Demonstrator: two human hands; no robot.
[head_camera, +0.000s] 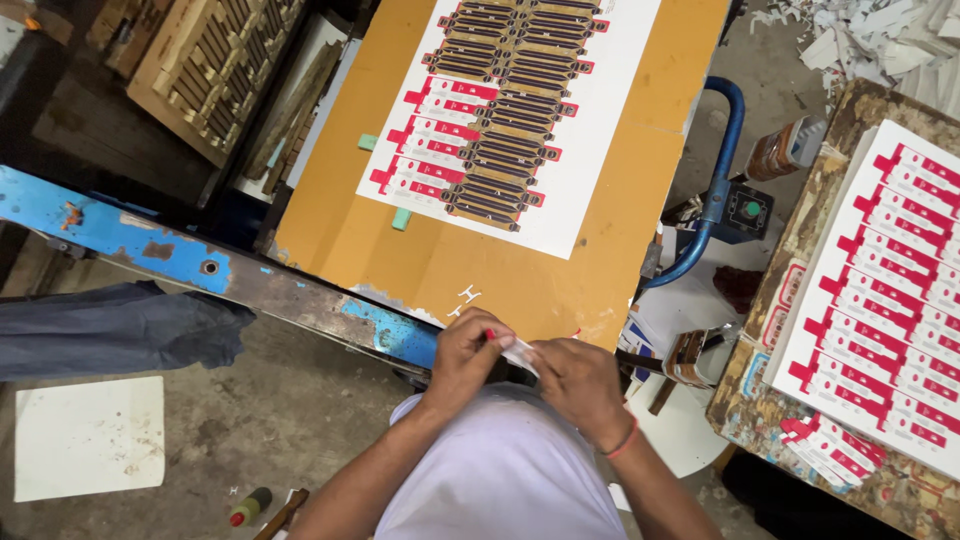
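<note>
Where fingertips (500, 338) meet, white strip (520, 354) pinched.

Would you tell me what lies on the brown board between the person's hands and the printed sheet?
In the head view, two small white offcuts lie on bare board between the hands and the printed sheet.

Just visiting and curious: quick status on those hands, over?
Left hand and right hand both pinching a small white strip. Held close to body, above brown board edge. Nothing in the way.
</note>
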